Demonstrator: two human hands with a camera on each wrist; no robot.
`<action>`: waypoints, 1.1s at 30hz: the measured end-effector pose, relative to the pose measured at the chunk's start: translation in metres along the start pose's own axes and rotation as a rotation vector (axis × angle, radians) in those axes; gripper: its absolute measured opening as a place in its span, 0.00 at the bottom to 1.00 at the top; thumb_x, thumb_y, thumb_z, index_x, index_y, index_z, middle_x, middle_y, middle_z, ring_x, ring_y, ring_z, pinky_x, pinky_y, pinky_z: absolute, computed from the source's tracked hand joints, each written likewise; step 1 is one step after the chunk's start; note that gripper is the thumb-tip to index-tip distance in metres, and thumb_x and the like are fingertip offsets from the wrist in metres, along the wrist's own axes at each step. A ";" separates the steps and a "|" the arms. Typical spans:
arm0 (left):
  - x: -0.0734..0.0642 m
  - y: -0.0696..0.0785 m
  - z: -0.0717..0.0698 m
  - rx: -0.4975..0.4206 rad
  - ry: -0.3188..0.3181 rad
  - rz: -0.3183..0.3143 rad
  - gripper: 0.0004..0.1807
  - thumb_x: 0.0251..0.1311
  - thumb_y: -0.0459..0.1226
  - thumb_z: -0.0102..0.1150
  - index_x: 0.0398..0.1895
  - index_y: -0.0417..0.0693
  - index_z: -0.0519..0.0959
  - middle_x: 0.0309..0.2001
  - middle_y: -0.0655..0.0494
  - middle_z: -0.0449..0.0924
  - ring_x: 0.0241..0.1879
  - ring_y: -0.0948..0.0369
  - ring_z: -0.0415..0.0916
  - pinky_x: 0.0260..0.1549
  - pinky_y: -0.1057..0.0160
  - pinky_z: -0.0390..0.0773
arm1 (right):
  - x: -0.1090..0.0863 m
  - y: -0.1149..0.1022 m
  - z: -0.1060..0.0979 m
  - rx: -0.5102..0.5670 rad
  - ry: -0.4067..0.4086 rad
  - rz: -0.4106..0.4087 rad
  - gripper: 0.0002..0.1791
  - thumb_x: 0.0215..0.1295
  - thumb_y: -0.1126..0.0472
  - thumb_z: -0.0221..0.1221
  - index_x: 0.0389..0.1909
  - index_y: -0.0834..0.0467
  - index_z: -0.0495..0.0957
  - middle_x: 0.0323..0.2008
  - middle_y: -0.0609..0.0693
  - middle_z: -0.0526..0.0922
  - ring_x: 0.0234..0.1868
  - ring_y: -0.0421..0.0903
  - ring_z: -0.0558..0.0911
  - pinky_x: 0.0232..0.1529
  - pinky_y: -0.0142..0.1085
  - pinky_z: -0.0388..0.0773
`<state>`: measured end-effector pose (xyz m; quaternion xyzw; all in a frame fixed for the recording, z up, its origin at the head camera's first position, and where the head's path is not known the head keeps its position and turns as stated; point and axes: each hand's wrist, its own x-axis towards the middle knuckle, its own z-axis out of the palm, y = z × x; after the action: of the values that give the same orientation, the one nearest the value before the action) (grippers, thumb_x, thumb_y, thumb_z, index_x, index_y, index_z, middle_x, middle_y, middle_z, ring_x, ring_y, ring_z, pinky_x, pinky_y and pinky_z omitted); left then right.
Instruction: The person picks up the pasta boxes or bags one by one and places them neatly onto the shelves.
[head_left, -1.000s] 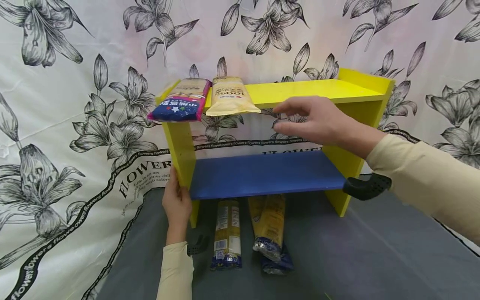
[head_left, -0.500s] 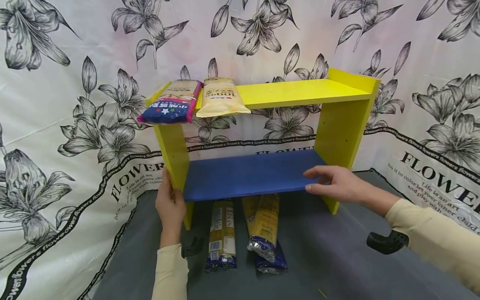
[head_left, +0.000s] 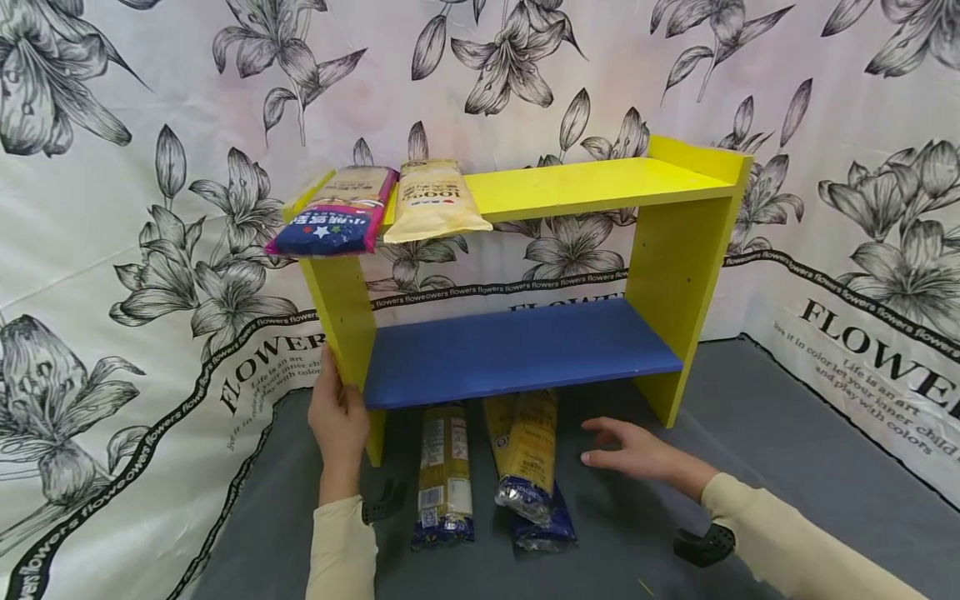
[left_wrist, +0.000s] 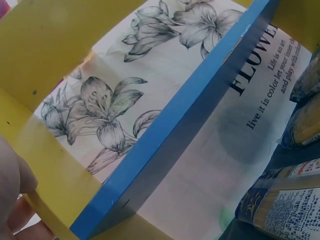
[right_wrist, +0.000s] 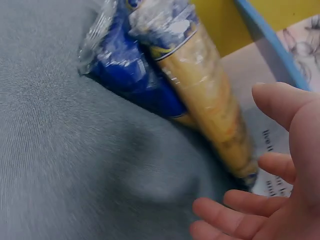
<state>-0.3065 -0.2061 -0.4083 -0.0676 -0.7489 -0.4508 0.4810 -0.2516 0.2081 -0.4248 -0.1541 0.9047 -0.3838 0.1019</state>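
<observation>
My left hand [head_left: 339,421] grips the left side panel of a yellow shelf unit [head_left: 337,317], thumb on one side and fingers on the other in the left wrist view. My right hand [head_left: 633,450] hovers beneath the blue middle board [head_left: 525,346], fingers spread and holding nothing. Just left of it lie long yellow packets [head_left: 531,450] with blue ends, one across another. The right wrist view shows the fingers beside the upper packet [right_wrist: 205,95], apart from it. A similar packet [head_left: 444,475] with a barcode lies further left, under the shelf.
On the yellow top board lie a pink-and-blue packet [head_left: 337,212] and a cream packet [head_left: 435,200], both jutting over the front edge. The unit stands on a grey surface [head_left: 750,417], with a flower-printed cloth [head_left: 487,75] behind.
My right hand has come down from beside the top board, past the blue board, to the packets below. The left hand keeps its hold on the side panel.
</observation>
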 end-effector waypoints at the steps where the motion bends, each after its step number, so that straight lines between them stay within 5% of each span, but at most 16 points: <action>1: 0.000 0.000 0.000 0.000 0.001 0.000 0.34 0.66 0.20 0.48 0.77 0.38 0.63 0.59 0.31 0.78 0.55 0.34 0.79 0.46 0.35 0.81 | 0.003 0.003 0.005 0.020 0.003 0.018 0.41 0.68 0.46 0.63 0.74 0.65 0.64 0.64 0.74 0.73 0.54 0.62 0.83 0.40 0.48 0.84; 9: -0.001 0.000 0.001 0.009 0.023 0.039 0.35 0.64 0.19 0.48 0.76 0.38 0.64 0.55 0.32 0.79 0.51 0.34 0.81 0.42 0.35 0.81 | 0.034 0.002 0.044 0.151 0.118 0.093 0.45 0.68 0.44 0.62 0.78 0.61 0.57 0.63 0.72 0.73 0.34 0.46 0.82 0.30 0.41 0.77; 18: -0.002 0.003 0.001 0.015 0.036 0.035 0.33 0.65 0.20 0.49 0.75 0.37 0.65 0.57 0.32 0.80 0.51 0.37 0.82 0.39 0.38 0.81 | 0.061 -0.021 0.063 0.196 0.209 0.167 0.47 0.64 0.41 0.64 0.78 0.57 0.60 0.67 0.68 0.74 0.47 0.54 0.83 0.34 0.44 0.82; 25: -0.003 0.003 0.001 0.018 0.029 0.025 0.33 0.65 0.20 0.48 0.75 0.37 0.65 0.59 0.33 0.78 0.55 0.37 0.81 0.41 0.45 0.82 | 0.070 -0.037 0.068 0.152 0.236 0.214 0.48 0.59 0.47 0.68 0.77 0.60 0.61 0.61 0.71 0.77 0.40 0.55 0.84 0.27 0.46 0.83; 33: -0.001 0.001 0.001 -0.022 0.009 0.008 0.34 0.66 0.19 0.47 0.77 0.36 0.62 0.61 0.30 0.76 0.58 0.34 0.78 0.46 0.34 0.80 | 0.072 -0.039 0.065 0.198 0.212 0.265 0.45 0.58 0.55 0.69 0.76 0.57 0.62 0.64 0.70 0.74 0.45 0.59 0.84 0.26 0.48 0.83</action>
<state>-0.3056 -0.2042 -0.4086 -0.0738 -0.7415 -0.4572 0.4856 -0.2908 0.1136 -0.4455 0.0184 0.8805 -0.4684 0.0701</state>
